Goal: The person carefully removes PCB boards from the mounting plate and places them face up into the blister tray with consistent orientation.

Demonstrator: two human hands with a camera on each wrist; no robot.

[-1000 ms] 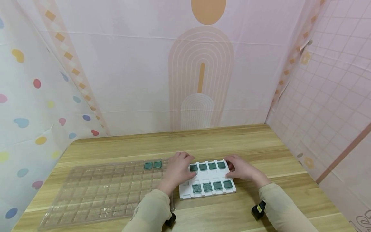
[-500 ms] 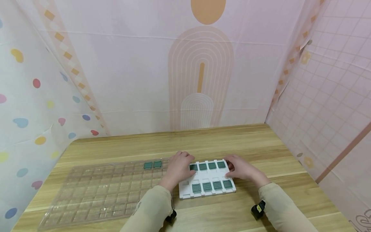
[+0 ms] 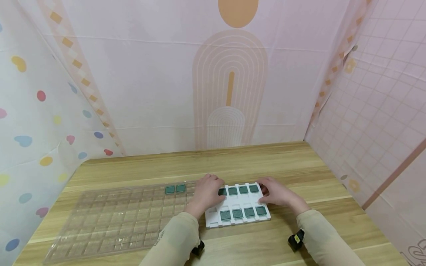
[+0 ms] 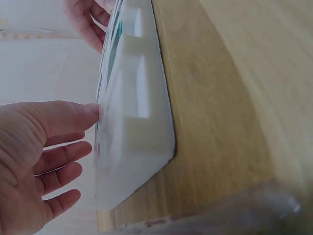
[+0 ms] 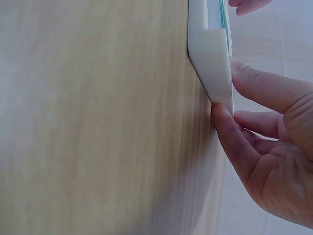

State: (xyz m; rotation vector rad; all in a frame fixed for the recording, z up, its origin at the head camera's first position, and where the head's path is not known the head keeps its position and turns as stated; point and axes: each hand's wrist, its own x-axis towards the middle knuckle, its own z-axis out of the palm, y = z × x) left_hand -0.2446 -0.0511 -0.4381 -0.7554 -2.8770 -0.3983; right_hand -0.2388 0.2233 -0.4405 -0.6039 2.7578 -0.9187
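Note:
A white plastic tray (image 3: pixel 241 201) lies on the wooden table with small green square circuit boards seated in rows along its far and near sides. My left hand (image 3: pixel 207 194) is over the tray's left end, beside a green circuit board (image 3: pixel 222 191) in the far row. In the left wrist view its thumb (image 4: pixel 83 115) touches the tray's top, and the other fingers lie loosely bent above it. My right hand (image 3: pixel 274 192) grips the tray's right end. In the right wrist view the thumb (image 5: pixel 249 76) lies on the top and a fingertip sits at the lower edge.
A wide clear plastic tray (image 3: pixel 133 218) with many square pockets lies to the left. Two green boards (image 3: pixel 175 188) sit in its far right pockets. Patterned cloth (image 3: pixel 159 92) hangs behind the table, and on both sides.
My left hand and forearm have shifted very slightly to the right over the white tray. The right hand keeps its grip, and the boards stay in place.

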